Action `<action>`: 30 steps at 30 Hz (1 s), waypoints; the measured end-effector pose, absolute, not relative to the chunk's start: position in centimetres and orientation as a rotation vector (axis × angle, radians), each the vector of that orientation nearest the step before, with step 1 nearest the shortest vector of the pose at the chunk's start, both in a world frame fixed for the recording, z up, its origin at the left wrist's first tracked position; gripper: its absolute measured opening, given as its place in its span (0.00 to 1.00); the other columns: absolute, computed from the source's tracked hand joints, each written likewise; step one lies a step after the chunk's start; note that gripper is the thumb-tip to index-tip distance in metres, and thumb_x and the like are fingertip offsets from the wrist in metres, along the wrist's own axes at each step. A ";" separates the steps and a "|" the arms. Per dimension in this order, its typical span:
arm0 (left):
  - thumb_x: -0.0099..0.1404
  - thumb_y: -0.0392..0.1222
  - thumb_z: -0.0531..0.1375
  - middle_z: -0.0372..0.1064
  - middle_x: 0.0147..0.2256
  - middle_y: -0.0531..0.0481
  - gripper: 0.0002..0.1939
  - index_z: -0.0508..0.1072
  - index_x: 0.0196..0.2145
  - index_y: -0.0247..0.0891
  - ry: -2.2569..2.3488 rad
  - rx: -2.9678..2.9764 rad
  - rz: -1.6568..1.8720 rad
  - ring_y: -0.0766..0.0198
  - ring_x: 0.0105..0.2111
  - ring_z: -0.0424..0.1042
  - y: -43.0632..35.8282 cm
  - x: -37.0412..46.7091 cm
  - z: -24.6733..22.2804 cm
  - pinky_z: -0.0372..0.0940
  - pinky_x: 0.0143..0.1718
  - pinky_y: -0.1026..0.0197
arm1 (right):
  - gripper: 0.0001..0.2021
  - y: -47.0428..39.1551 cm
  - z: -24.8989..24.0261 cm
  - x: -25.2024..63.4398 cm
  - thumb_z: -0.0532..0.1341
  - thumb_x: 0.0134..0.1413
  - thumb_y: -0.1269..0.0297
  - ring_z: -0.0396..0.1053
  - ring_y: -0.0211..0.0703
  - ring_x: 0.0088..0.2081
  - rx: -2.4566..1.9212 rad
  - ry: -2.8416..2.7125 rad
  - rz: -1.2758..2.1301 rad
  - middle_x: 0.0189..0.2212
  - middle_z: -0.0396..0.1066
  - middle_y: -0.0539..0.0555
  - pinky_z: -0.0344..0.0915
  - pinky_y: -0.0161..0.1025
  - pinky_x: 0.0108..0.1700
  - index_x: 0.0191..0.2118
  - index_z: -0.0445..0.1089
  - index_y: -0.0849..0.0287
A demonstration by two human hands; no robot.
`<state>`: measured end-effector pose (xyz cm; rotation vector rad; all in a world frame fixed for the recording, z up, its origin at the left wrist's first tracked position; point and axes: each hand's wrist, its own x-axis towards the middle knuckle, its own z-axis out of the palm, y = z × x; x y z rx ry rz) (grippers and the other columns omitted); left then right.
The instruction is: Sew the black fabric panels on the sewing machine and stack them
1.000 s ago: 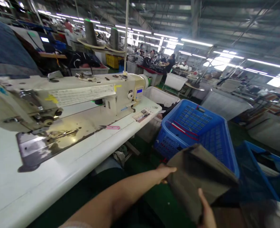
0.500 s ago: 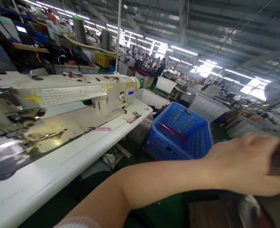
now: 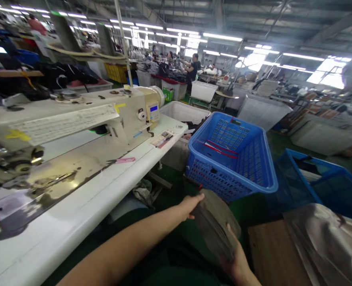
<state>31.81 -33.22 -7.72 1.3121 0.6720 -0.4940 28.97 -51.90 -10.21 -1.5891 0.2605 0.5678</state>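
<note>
Between my two hands is a stack of dark grey-brown fabric pieces (image 3: pixel 216 222), tilted and a little blurred. My left hand (image 3: pixel 192 204) grips its far left corner, thumb on top. At the near right end my right hand (image 3: pixel 237 254) is closed round the stack, its fingers partly hidden beneath. The stack is in the air just in front of a blue plastic basket (image 3: pixel 235 186), which has red-edged strips lying inside. To the left stands a sewing machine (image 3: pixel 134 115) on a white table (image 3: pixel 104 198), with pink thread snips (image 3: pixel 125 160) lying on the tabletop.
A second blue crate (image 3: pixel 343 171) stands at the right, near a wooden board (image 3: pixel 279 254) and a crumpled greyish sheet (image 3: pixel 331 238). Behind the table end is a white bin (image 3: pixel 190 113) with dark cloth. A person (image 3: pixel 193 69) stands farther back.
My left hand has come back from the far right to the middle, bringing the fabric stack. My right hand has come into view, holding it too. The view has turned somewhat rightward.
</note>
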 end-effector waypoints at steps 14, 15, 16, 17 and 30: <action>0.53 0.36 0.68 0.76 0.45 0.42 0.20 0.70 0.43 0.37 0.619 1.446 0.032 0.51 0.47 0.75 -33.3 30.1 -5.7 0.66 0.51 0.57 | 0.33 -45.8 -11.1 25.5 0.61 0.47 0.30 0.77 0.52 0.48 -0.952 0.532 0.724 0.41 0.80 0.60 0.71 0.45 0.52 0.43 0.75 0.58; 0.51 0.35 0.68 0.76 0.44 0.45 0.20 0.71 0.42 0.38 0.562 1.492 0.034 0.51 0.47 0.75 -32.4 30.3 -5.1 0.65 0.51 0.57 | 0.37 -46.6 -10.4 25.4 0.61 0.44 0.27 0.77 0.54 0.46 -1.029 0.453 0.877 0.38 0.80 0.63 0.71 0.47 0.51 0.39 0.75 0.61; 0.49 0.35 0.69 0.76 0.43 0.46 0.21 0.72 0.42 0.39 0.474 1.567 0.028 0.50 0.47 0.74 -31.5 30.5 -4.3 0.65 0.52 0.56 | 0.36 -47.8 -9.4 25.6 0.61 0.44 0.27 0.78 0.55 0.42 -1.168 0.354 0.971 0.35 0.80 0.63 0.72 0.48 0.49 0.36 0.76 0.61; 0.48 0.35 0.69 0.76 0.43 0.48 0.22 0.73 0.43 0.40 0.361 1.661 0.018 0.50 0.47 0.74 -30.6 30.6 -3.3 0.64 0.53 0.56 | 0.32 -49.2 -8.3 26.1 0.63 0.45 0.29 0.78 0.54 0.37 -1.354 0.227 0.976 0.32 0.80 0.60 0.73 0.49 0.46 0.34 0.76 0.59; 0.45 0.41 0.72 0.78 0.40 0.51 0.23 0.80 0.42 0.41 -0.420 1.831 -0.443 0.47 0.45 0.75 -26.6 32.1 13.4 0.66 0.50 0.54 | 0.48 -56.8 2.3 35.0 0.80 0.25 0.57 0.71 0.66 0.53 -1.751 -0.391 0.317 0.51 0.75 0.64 0.68 0.57 0.55 0.59 0.68 0.59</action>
